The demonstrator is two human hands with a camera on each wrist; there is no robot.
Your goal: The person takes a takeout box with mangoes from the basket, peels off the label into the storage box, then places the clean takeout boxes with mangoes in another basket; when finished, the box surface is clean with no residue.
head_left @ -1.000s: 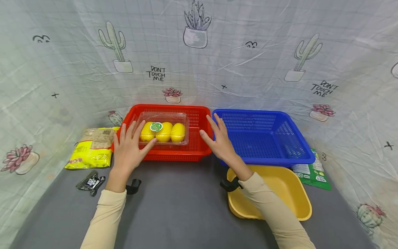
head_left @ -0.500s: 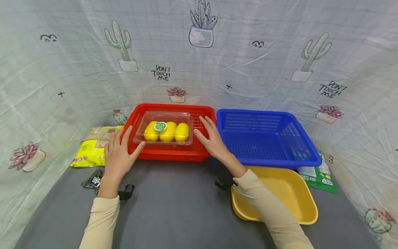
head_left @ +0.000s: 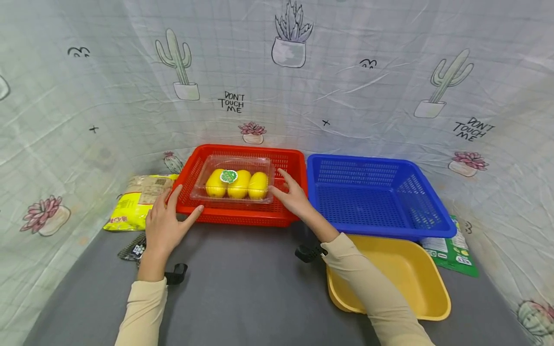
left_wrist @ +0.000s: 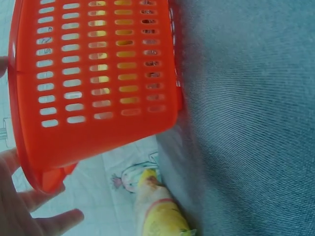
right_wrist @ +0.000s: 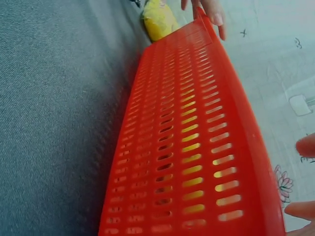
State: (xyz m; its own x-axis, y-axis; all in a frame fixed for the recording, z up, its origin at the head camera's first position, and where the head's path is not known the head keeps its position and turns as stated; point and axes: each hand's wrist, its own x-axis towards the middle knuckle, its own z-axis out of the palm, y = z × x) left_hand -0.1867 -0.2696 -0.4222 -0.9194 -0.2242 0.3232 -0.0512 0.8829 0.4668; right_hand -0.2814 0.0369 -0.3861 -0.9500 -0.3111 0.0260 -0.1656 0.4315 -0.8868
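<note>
Left hand (head_left: pixel 165 225): your fingers point forward, thumb spread wide.
Right hand (head_left: pixel 296 198): your thumb and fingers stand apart, angled leftward.
Forearms (head_left: pixel 368 283): both extended before you, the right slanting inward.

A clear rectangular plastic box (head_left: pixel 242 163) holding three yellow ovals (head_left: pixel 237 185) lies in a rectangular red plastic basket (head_left: pixel 238 215). Just right stands a rectangular blue plastic basket (head_left: pixel 359 204), a rounded yellow plastic tub (head_left: pixel 407 269) before it; right of the tub, a flat green packet (head_left: pixel 454 257), perhaps partly beneath that basket. Left of the red basket: a yellow plastic bag (head_left: pixel 130 211), a small black packet (head_left: pixel 133 248) before it.
</note>
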